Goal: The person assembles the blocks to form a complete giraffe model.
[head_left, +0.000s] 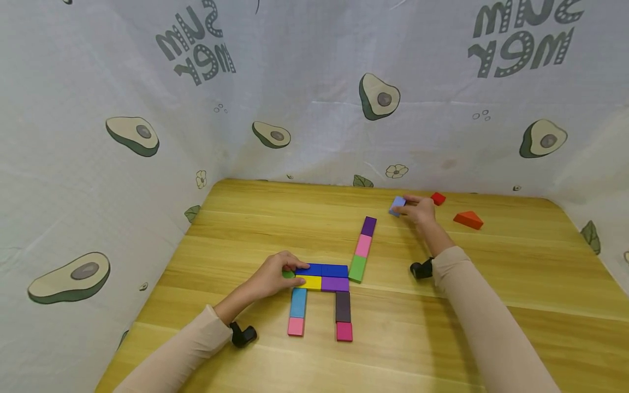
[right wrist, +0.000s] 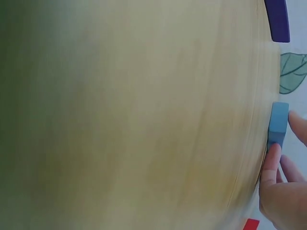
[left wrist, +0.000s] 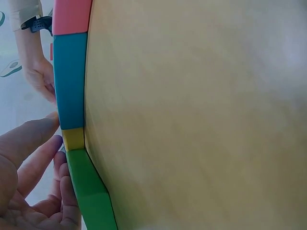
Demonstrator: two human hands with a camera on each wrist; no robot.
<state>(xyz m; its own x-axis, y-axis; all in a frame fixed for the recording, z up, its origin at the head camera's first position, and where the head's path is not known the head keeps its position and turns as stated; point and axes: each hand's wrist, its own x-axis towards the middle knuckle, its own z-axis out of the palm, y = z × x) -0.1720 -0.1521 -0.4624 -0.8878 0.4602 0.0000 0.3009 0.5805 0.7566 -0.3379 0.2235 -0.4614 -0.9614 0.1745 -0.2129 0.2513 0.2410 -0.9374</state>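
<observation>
My left hand [head_left: 275,274] rests at the left end of a flat block figure. Its fingertips touch a blue block [head_left: 309,269] and a yellow block [head_left: 312,283], and a green block [head_left: 288,274] is partly hidden under it. In the left wrist view, the thumb is by the light-blue leg block [left wrist: 70,81]. At the back of the table my right hand [head_left: 420,210] pinches a small periwinkle-blue block [head_left: 397,205] between thumb and finger. The right wrist view shows that block [right wrist: 278,117] low on the wood.
A slanted row of purple [head_left: 369,226], pink [head_left: 363,245] and green [head_left: 357,269] blocks joins the figure's right end. Beyond my right hand lie a red block [head_left: 439,198] and an orange-red triangular block [head_left: 468,220]. A printed curtain [head_left: 314,136] borders the table.
</observation>
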